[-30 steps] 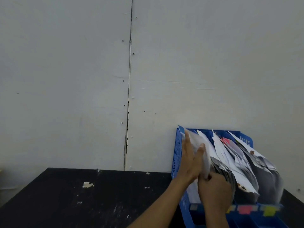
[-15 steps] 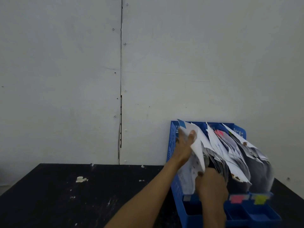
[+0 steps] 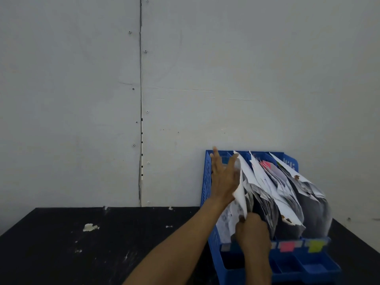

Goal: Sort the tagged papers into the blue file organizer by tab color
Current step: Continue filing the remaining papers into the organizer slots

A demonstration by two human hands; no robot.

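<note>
Here, at the right of the black worktop (image 3: 82, 243), the blue file organizer (image 3: 206, 186) stands against the grey wall (image 3: 82, 99), its slots stuffed with leaning papers (image 3: 267, 188). The left hand (image 3: 224, 177) is flat, fingers straight and spread, pressing a white sheet (image 3: 239, 199) at the left end of the papers. The right hand (image 3: 254, 233) is curled at that sheet's lower edge, seemingly pinching it, though blur hides the fingertips. A pink tab (image 3: 286, 246) and a yellow-green tab (image 3: 314, 246) sit on the organizer's front rail.

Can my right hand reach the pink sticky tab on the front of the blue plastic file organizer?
Probably yes: the right hand is beside the pink sticky tab with nothing between, though it grips a white paper sheet.
</note>
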